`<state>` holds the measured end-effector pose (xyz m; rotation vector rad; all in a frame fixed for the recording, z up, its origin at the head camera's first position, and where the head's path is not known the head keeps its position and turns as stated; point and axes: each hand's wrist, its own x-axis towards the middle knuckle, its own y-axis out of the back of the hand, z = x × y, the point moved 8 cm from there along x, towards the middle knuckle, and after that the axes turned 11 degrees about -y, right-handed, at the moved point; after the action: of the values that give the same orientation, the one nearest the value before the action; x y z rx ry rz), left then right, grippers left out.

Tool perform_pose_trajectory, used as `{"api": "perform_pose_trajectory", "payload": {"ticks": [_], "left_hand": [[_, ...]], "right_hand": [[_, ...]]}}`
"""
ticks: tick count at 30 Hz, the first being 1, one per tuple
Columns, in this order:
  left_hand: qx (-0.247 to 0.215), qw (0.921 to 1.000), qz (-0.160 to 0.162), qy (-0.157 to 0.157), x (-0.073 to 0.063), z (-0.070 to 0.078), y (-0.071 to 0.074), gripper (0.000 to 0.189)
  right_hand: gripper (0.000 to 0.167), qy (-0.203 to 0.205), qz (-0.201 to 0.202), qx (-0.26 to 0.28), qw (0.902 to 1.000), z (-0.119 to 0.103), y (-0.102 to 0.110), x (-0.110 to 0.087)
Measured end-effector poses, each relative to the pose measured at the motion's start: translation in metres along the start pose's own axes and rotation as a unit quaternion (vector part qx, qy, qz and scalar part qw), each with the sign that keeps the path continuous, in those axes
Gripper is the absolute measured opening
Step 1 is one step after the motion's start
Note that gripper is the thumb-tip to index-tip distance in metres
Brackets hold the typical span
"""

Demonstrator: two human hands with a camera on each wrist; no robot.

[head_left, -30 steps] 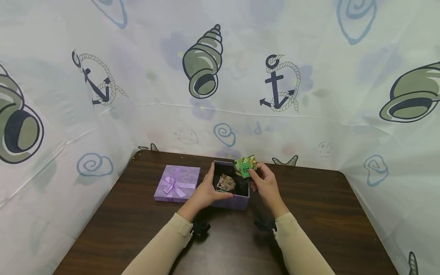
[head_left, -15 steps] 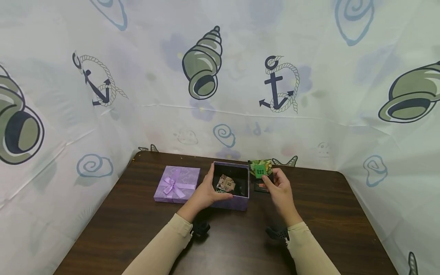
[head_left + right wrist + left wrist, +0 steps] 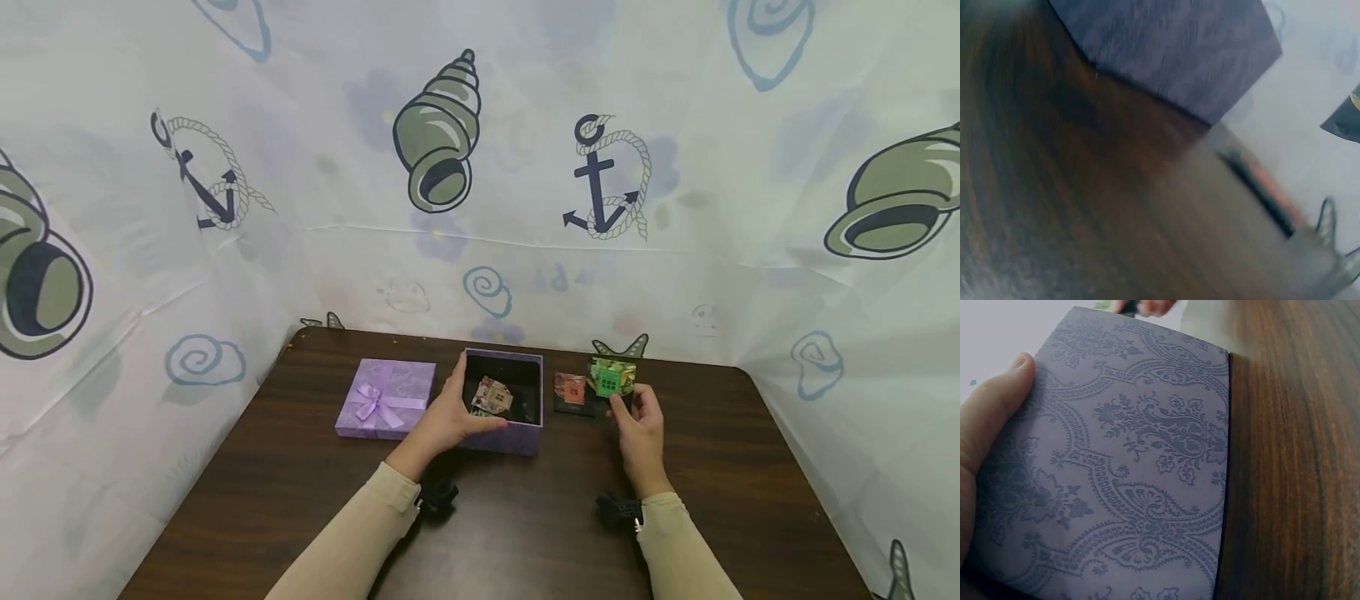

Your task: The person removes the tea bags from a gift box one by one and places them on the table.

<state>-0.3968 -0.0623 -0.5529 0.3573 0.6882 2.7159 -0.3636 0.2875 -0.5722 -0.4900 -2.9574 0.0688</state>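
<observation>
My left hand [image 3: 448, 417] holds the open purple gift box [image 3: 498, 440] by its near left corner, fingers along the left wall and thumb across the near wall. A brown printed packet [image 3: 493, 395] lies in the black interior, partly over another packet. My right hand [image 3: 639, 425] pinches a flat square packet with a green label [image 3: 609, 382], right of the box. Just left of it an orange-labelled packet [image 3: 573, 390] lies on the table. In the left wrist view the patterned box wall [image 3: 1141, 456] fills the middle. The right wrist view is blurred; only a packet corner [image 3: 1344, 122] shows.
The purple lid [image 3: 386, 398] with a ribbon bow lies left of the box on the dark wooden table [image 3: 517, 533]. A white printed curtain [image 3: 525, 167] encloses the table at the back and sides.
My right hand has moved the green-labelled packet from over the box to the right, beside the orange-labelled packet, which has come into view. The left hand stays on the box.
</observation>
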Motion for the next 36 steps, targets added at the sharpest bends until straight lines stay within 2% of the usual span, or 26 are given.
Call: {"api": "perform_pose_trajectory", "payload": {"ticks": [5,11,14,16,18,22,25,30,31,33,36], "left_hand": [[-0.003,1.0000,-0.001,0.000,-0.001,0.003,0.001,0.150],[-0.008,0.9999,0.006,0.001,-0.001,0.001,0.003,0.149],[-0.005,1.0000,0.004,-0.001,0.000,-0.001,0.003,0.150],[-0.003,1.0000,0.003,-0.002,0.001,-0.002,0.002,0.151],[-0.005,1.0000,0.002,-0.003,0.002,-0.002,0.001,0.152],[-0.008,1.0000,-0.001,0.000,0.002,-0.003,0.000,0.153],[-0.008,1.0000,-0.004,0.001,0.001,-0.002,0.000,0.153],[-0.009,1.0000,-0.002,-0.004,0.002,-0.001,0.000,0.152],[-0.009,0.9999,-0.001,-0.005,0.002,-0.001,0.000,0.152],[-0.009,0.9999,-0.001,-0.004,0.002,-0.001,0.000,0.152],[-0.007,1.0000,-0.002,-0.005,0.003,-0.001,0.000,0.151]], "right_hand": [[0.030,-0.004,0.010,0.013,0.9999,0.010,0.007,0.001],[0.054,-0.001,0.028,0.012,0.9995,0.015,0.017,0.009],[0.063,0.019,0.045,-0.013,0.9987,0.013,0.028,0.013],[0.059,0.038,0.056,-0.044,0.9968,0.011,0.035,0.015],[0.047,0.052,0.064,-0.081,0.9933,0.009,0.040,0.015],[0.025,0.043,0.091,-0.151,0.9834,0.012,0.048,0.015],[0.022,0.034,0.110,-0.194,0.9742,0.014,0.050,0.015],[0.022,0.046,0.120,-0.213,0.9685,0.011,0.052,0.018],[0.022,0.044,0.118,-0.228,0.9654,0.011,0.052,0.019],[0.021,0.031,0.113,-0.286,0.9512,0.013,0.050,0.021],[0.022,0.005,0.092,-0.377,0.9216,0.019,0.047,0.024]]}}
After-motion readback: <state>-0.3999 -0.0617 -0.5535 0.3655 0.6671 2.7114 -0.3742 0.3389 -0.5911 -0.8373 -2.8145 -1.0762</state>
